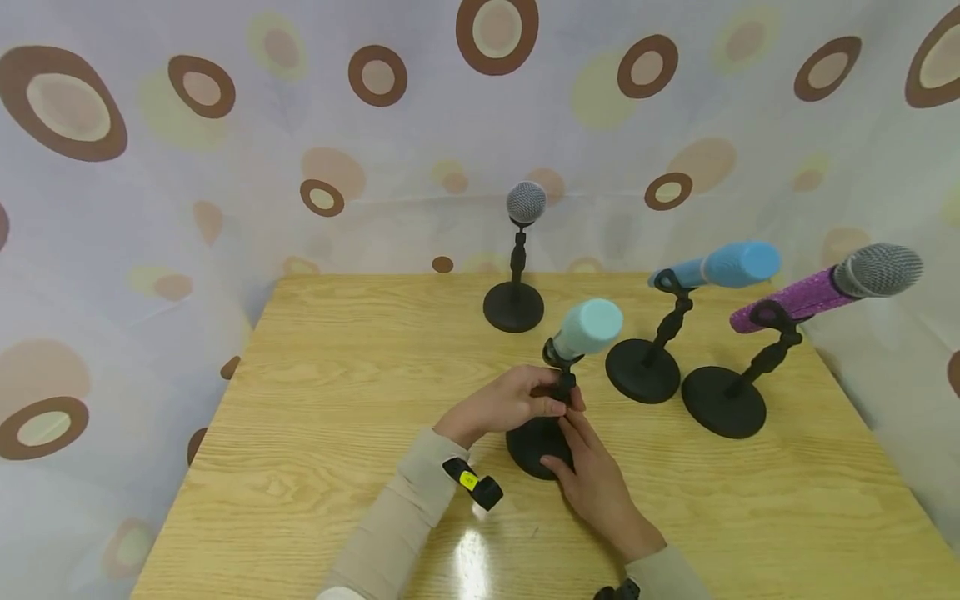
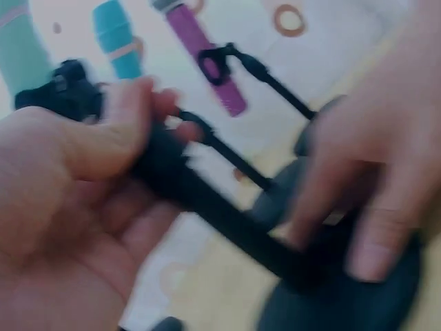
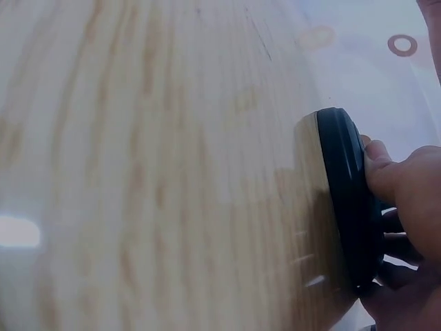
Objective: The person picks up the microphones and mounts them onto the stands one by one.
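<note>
A mint-green microphone (image 1: 589, 327) sits tilted in the clip of a black microphone stand (image 1: 531, 448) near the middle of the table. My left hand (image 1: 504, 404) grips the stand's upright just under the clip, thumb on the near side and fingertips round behind. Lower down, my right hand (image 1: 602, 483) holds the right side of the round base. In the left wrist view, fingers of the right hand (image 2: 375, 172) lie on top of that base, slightly blurred. The right wrist view gives the base (image 3: 344, 196) edge-on, with the thumb near its rim.
Behind stands a short stand with a silver-headed microphone (image 1: 527, 202). To the right are a blue microphone (image 1: 723, 265) and a purple one with a silver head (image 1: 825, 292), each on a black stand. The wooden table (image 1: 322, 433) meets a patterned curtain (image 1: 420, 158) at its back.
</note>
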`<action>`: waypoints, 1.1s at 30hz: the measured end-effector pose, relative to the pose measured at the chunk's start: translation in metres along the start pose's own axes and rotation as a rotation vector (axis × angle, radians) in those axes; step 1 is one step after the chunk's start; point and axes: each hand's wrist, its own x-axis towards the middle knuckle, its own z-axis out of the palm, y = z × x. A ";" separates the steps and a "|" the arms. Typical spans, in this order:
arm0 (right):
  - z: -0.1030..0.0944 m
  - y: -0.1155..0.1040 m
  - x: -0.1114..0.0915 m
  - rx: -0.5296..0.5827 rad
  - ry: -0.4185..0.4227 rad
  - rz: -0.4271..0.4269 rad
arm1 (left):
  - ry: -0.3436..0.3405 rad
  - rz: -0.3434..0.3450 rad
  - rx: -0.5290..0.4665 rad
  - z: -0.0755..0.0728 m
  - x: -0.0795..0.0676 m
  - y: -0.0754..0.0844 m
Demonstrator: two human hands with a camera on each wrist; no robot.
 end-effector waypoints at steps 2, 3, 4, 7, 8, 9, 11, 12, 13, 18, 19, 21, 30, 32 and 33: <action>0.000 -0.001 0.002 0.008 -0.002 0.001 | 0.052 -0.002 -0.053 0.005 -0.005 0.004; 0.000 -0.002 0.004 0.012 -0.001 0.002 | 0.085 0.004 -0.072 0.008 -0.008 0.006; 0.000 -0.002 0.003 0.012 0.003 0.005 | 0.116 0.012 -0.096 0.013 -0.010 0.006; 0.001 -0.001 0.003 0.026 0.011 0.007 | 0.221 0.036 -0.099 0.027 -0.014 0.004; 0.001 0.000 0.002 0.027 0.011 0.003 | 0.261 0.046 -0.066 0.031 -0.014 0.002; 0.002 0.000 0.002 0.025 0.009 -0.002 | 0.305 0.052 -0.023 0.035 -0.014 -0.001; 0.003 0.001 0.000 0.023 0.008 -0.014 | 0.389 0.063 0.086 0.042 -0.014 -0.007; 0.003 0.002 -0.001 0.026 0.009 -0.021 | 0.422 0.067 0.138 0.045 -0.014 -0.009; 0.003 0.002 -0.002 0.024 0.013 -0.029 | 0.452 0.068 0.191 0.047 -0.013 -0.010; 0.002 0.004 -0.001 0.011 0.026 -0.037 | 0.448 0.068 0.235 0.045 -0.009 -0.011; 0.002 0.004 0.000 0.006 0.021 -0.034 | 0.426 0.066 0.220 0.042 -0.008 -0.011; 0.002 0.003 0.001 0.006 0.011 -0.025 | 0.373 0.064 0.199 0.036 -0.008 -0.010; 0.003 0.002 0.000 -0.014 0.018 -0.033 | 0.310 0.026 0.277 0.034 -0.014 -0.014; 0.004 0.001 -0.001 -0.045 0.036 -0.058 | 0.340 0.017 0.381 0.038 -0.020 -0.018; 0.005 0.000 -0.002 -0.065 0.047 -0.072 | 0.355 0.011 0.446 0.041 -0.023 -0.021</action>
